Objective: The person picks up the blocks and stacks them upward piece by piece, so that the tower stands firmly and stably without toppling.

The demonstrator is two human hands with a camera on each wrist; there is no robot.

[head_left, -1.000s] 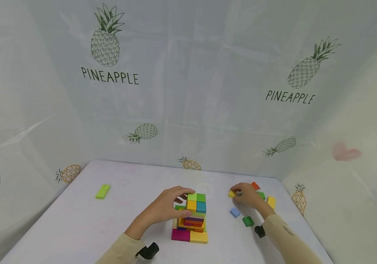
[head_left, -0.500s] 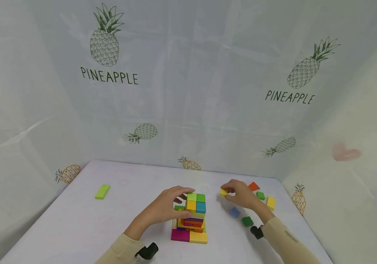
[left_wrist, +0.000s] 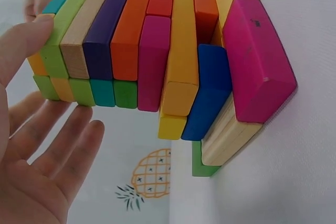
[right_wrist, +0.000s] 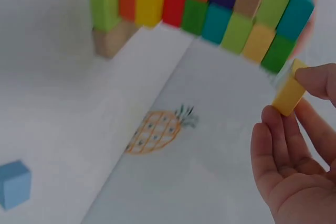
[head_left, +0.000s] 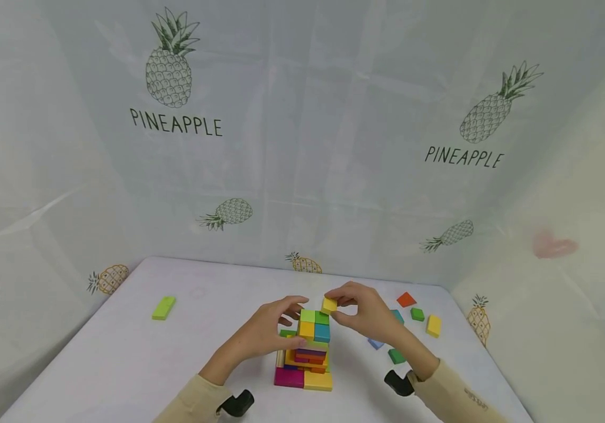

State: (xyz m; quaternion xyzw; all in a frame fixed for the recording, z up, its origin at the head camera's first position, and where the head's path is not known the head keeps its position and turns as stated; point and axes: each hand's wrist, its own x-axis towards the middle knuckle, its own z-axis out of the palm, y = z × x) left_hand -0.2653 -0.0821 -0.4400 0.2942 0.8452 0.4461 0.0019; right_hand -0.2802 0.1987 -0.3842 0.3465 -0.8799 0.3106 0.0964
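A tower of coloured wooden blocks [head_left: 322,333] stands on the white table, narrow above a wider base. My left hand [head_left: 267,333] steadies its upper layers from the left, thumb on the near face and fingertips along another side, as the left wrist view shows. A small yellow block [right_wrist: 290,94] is pinched between the thumb and fingers of my right hand [head_left: 368,311]. This block sits just over the tower's top right corner, close to the green block [head_left: 322,318] of the top layer.
Loose blocks lie to the right: a red one [head_left: 406,299], a small green one [head_left: 417,314], a yellow one [head_left: 434,326], a darker green one [head_left: 396,356] and a partly hidden blue one [head_left: 375,343]. A lime block [head_left: 163,308] lies far left. Pineapple-print curtain [head_left: 313,147] surrounds the table.
My right hand has lifted the small yellow block from the right side and carried it left to the tower's top. The left hand stays in place on the tower.
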